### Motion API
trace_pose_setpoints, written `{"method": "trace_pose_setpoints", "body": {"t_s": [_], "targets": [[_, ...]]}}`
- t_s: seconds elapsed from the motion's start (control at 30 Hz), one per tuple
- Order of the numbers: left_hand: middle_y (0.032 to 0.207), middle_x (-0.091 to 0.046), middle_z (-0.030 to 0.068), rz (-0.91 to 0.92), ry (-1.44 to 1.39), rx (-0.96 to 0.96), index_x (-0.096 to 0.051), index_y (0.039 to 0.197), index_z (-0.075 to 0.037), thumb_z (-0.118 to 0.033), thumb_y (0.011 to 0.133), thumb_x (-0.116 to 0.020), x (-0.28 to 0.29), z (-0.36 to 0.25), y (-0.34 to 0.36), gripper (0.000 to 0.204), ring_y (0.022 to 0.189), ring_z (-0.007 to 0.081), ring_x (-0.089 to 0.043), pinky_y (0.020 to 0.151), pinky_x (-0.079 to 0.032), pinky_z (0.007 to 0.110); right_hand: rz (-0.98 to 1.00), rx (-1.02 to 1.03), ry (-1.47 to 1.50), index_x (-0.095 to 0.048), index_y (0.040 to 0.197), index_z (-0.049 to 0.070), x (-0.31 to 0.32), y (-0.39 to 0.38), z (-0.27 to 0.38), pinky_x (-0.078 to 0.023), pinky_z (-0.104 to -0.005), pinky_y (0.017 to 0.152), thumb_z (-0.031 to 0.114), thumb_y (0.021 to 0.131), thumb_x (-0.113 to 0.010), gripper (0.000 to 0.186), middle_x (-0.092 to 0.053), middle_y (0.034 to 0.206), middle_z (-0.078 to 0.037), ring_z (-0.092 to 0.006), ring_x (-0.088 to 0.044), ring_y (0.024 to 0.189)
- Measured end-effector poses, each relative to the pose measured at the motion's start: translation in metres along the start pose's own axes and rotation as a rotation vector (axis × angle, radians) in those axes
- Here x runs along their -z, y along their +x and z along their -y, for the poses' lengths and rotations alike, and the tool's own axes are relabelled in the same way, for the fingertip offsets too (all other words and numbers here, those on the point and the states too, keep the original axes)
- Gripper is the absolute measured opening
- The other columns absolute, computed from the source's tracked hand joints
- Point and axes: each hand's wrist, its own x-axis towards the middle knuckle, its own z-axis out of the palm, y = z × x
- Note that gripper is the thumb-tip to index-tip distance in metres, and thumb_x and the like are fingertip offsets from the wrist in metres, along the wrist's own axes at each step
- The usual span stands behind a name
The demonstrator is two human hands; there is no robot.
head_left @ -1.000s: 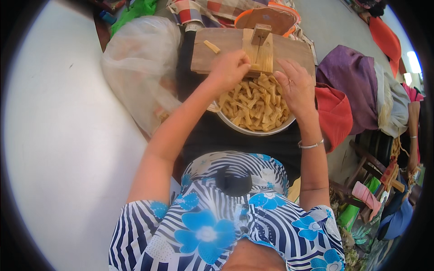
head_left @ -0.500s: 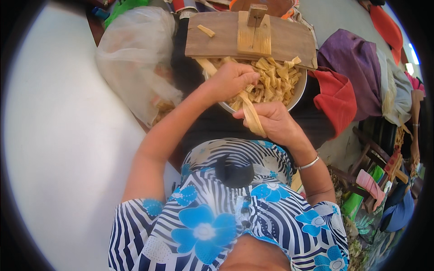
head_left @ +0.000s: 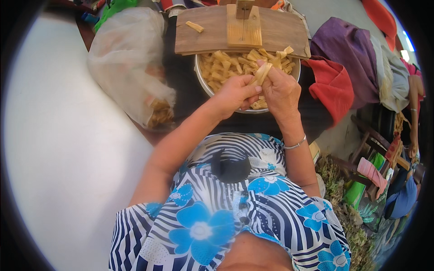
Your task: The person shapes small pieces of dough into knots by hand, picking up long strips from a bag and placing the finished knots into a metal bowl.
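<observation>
Both my hands meet over the near right part of a round metal basin (head_left: 199, 74) filled with folded, straw-coloured leaf pieces (head_left: 219, 67). Between them is a pale dried leaf strip (head_left: 261, 74), bent into a loop. My left hand (head_left: 237, 92) pinches its lower part with thumb and fingers. My right hand (head_left: 281, 90) grips the upper part, with its fingers curled round it. A wooden board (head_left: 199, 36) lies across the basin's far rim. Fixed on it is a lighter wood block (head_left: 235, 34) with a small upright post and a thin spike. One folded piece (head_left: 194, 26) rests on the board.
A whitish translucent sack (head_left: 129, 58) stands left of the basin, beside a white surface (head_left: 68, 135). To the right lie a red cloth (head_left: 332, 83) and a purple cloth bundle (head_left: 346, 54). Another person's arm (head_left: 413, 113) shows at the far right, near wooden stools.
My hands have come together and my right hand has moved up over the basin. The long strip is now bent into a short loop. The whole view has shifted slightly.
</observation>
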Motion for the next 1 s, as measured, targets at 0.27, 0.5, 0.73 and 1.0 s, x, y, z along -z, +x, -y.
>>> {"method": "trace_pose_setpoints", "body": {"t_s": [0.27, 0.5, 0.73, 1.0], "targets": [[0.082, -0.064, 0.0091, -0.434, 1.373, -0.706, -0.060, 0.099, -0.004, -0.008, 0.085, -0.058, -0.004, 0.006, -0.017, 0.015, 0.069, 0.0264, -0.060, 0.061, -0.048, 0.034, 0.471, -0.523, 0.467, -0.069, 0.096, 0.007, -0.006, -0.028, -0.015, -0.048, -0.0348, 0.060, 0.021, 0.092, -0.057, 0.020, -0.068, 0.083, -0.006, -0.0204, -0.063, 0.070], [0.092, -0.063, 0.0123, -0.439, 1.134, -1.057, -0.061, 0.109, -0.002, -0.013, 0.082, -0.062, -0.003, 0.022, 0.000, 0.028, 0.082, 0.0347, -0.060, 0.068, -0.048, 0.041, 0.423, -0.951, 1.826, -0.061, 0.115, 0.000, -0.009, -0.026, -0.005, -0.051, -0.0306, 0.082, 0.017, 0.095, -0.055, 0.026, -0.062, 0.112, -0.007, -0.0159, -0.061, 0.097], [0.087, -0.060, 0.0154, -0.349, 0.876, -0.390, -0.056, 0.098, -0.001, -0.021, 0.091, -0.057, -0.012, -0.012, 0.001, 0.021, 0.080, 0.0247, -0.062, 0.072, -0.049, 0.035, 0.235, -0.427, 0.660, -0.067, 0.095, -0.004, -0.014, -0.019, -0.004, -0.046, -0.0322, 0.090, 0.004, 0.087, -0.056, 0.016, -0.058, 0.122, -0.014, -0.0218, -0.059, 0.104], [0.068, -0.055, 0.0053, -0.309, 0.017, -0.044, -0.056, 0.085, 0.001, -0.017, 0.091, -0.058, -0.001, 0.003, -0.002, 0.019, 0.066, 0.0119, -0.056, 0.056, -0.044, 0.029, -0.103, -0.264, 0.683, -0.066, 0.090, -0.004, -0.012, -0.007, -0.004, -0.042, -0.0295, 0.092, -0.002, 0.080, -0.065, 0.010, -0.058, 0.118, -0.012, -0.0186, -0.054, 0.111]]}}
